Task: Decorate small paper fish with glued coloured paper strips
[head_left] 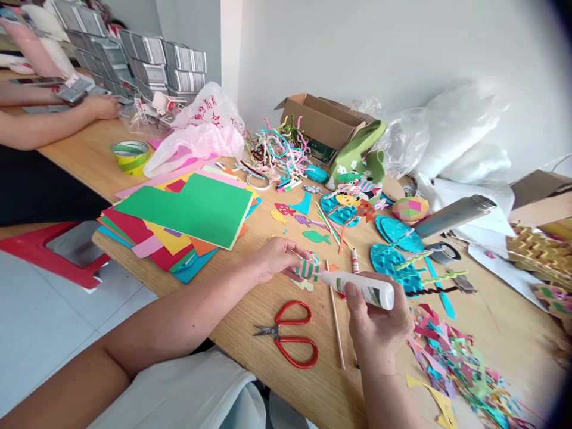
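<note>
My left hand (282, 258) pinches a small green-and-white striped paper cutout (306, 270) above the table. My right hand (379, 325) is wrapped round a white glue bottle (364, 288), tilted so its nozzle meets or nearly meets the cutout; I cannot tell which. Just below the hands lie red-handled scissors (290, 335), blades pointing left. A thin wooden stick (336, 322) rests between the scissors and my right hand. Beyond my fingers are paper fish, among them a green fish (317, 237), a purple fish (308, 221) and a yellow fish (279, 215).
Coloured paper sheets (192, 208) are stacked at left, with a tape roll (131, 156) behind. Paper scraps (460, 369) lie at right, near blue cutouts (395, 271) and a steel flask (456, 215). Pipe cleaners (279, 149) and a cardboard box (319, 122) stand behind. Another person's hand (102, 106) is far left.
</note>
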`<state>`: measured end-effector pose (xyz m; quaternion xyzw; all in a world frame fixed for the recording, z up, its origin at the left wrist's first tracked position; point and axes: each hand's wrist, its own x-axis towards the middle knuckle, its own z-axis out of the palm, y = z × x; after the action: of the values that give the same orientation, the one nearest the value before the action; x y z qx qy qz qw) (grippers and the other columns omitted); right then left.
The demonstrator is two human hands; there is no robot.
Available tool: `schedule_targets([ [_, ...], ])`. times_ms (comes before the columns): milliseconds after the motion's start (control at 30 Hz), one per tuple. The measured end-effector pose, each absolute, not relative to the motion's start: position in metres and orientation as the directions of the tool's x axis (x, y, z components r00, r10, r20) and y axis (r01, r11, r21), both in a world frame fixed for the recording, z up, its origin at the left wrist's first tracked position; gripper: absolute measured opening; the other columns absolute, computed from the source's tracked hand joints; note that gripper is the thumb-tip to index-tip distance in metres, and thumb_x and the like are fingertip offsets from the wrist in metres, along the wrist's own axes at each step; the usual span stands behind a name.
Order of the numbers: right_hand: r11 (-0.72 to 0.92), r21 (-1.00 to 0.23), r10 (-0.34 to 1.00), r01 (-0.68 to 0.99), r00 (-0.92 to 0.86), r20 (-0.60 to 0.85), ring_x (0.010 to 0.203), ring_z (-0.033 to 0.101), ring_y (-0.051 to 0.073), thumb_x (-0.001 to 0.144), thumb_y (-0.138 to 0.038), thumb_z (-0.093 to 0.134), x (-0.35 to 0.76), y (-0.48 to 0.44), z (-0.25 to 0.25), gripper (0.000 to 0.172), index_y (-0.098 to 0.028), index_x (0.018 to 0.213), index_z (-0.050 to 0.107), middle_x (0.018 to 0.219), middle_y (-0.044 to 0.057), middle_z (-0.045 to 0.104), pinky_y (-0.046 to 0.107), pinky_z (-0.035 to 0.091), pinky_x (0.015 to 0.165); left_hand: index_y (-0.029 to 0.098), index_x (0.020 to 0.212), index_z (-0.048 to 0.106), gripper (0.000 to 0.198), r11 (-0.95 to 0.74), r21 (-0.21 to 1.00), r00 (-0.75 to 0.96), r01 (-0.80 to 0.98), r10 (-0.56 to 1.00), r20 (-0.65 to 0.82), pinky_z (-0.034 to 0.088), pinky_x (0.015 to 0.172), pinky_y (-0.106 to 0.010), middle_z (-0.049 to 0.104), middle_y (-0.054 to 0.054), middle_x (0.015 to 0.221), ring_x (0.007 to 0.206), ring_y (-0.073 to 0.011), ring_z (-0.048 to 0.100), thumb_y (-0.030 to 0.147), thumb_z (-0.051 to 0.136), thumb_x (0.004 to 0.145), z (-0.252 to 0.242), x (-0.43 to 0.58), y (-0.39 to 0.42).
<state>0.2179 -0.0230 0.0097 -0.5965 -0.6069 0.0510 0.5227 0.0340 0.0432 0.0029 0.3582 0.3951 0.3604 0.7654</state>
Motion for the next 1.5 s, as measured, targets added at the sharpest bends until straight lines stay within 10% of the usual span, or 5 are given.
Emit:
schedule_targets([
  [533,0.411,-0.861,0.757,-0.300,0.639,0.139,0.066,0.062,0.012,0.060,-0.025,0.078,0.269,0.004,0.053,0.029,-0.017,0.078,0.056,0.077,-0.002,0.064,0.024,0.050,0.060,0.009,0.084,0.067,0.019,0.420,0.860,0.335,-0.290,0.886,-0.320,0.058,0.060,-0.028,0.071,-0.010,0.078,0.066,-0.0176,0.069,0.007,0.069,0.065,0.006,0.025,0.051],
  [733,0.043,-0.996,0.829,0.077,0.554,0.079,0.074,0.065,0.021,0.057,-0.040,0.079,0.302,0.001,0.028,0.044,-0.016,0.086,0.056,0.079,0.002,0.066,0.036,0.051,0.069,0.010,0.085,0.066,0.019,0.420,0.855,0.330,-0.305,0.889,-0.319,0.058,0.059,-0.028,0.073,-0.011,0.086,0.067,-0.0184,0.070,0.007,0.069,0.066,0.011,0.025,0.048],
  [900,-0.247,-0.565,0.794,0.787,0.499,0.347,0.077,0.059,0.023,0.074,-0.047,0.056,0.311,0.025,-0.004,0.038,-0.016,0.096,0.056,0.087,0.008,0.063,0.035,0.045,0.066,0.010,0.086,0.067,0.023,0.404,0.862,0.333,-0.305,0.894,-0.301,0.057,0.058,-0.027,0.073,-0.011,0.085,0.067,-0.0183,0.070,0.010,0.073,0.064,0.009,0.025,0.047],
  [1267,-0.074,-0.144,0.908,0.987,0.126,0.399,0.102,0.054,0.029,0.090,-0.044,0.045,0.290,0.020,-0.003,0.034,-0.015,0.104,0.057,0.105,0.015,0.060,0.038,0.041,0.085,0.009,0.085,0.067,0.021,0.371,0.876,0.288,-0.310,0.914,-0.285,0.058,0.062,-0.029,0.071,-0.008,0.076,0.065,-0.0159,0.067,0.009,0.070,0.064,0.010,0.021,0.053],
  [1500,0.020,-0.012,0.985,1.000,-0.022,-0.171,0.074,0.067,0.023,0.093,-0.032,0.044,0.239,-0.017,0.012,0.023,-0.018,0.085,0.060,0.083,0.010,0.070,0.029,0.038,0.060,0.010,0.085,0.067,0.024,0.337,0.891,0.260,-0.303,0.929,-0.263,0.057,0.061,-0.028,0.071,-0.009,0.081,0.068,-0.0174,0.068,0.012,0.074,0.062,0.007,0.017,0.055],
])
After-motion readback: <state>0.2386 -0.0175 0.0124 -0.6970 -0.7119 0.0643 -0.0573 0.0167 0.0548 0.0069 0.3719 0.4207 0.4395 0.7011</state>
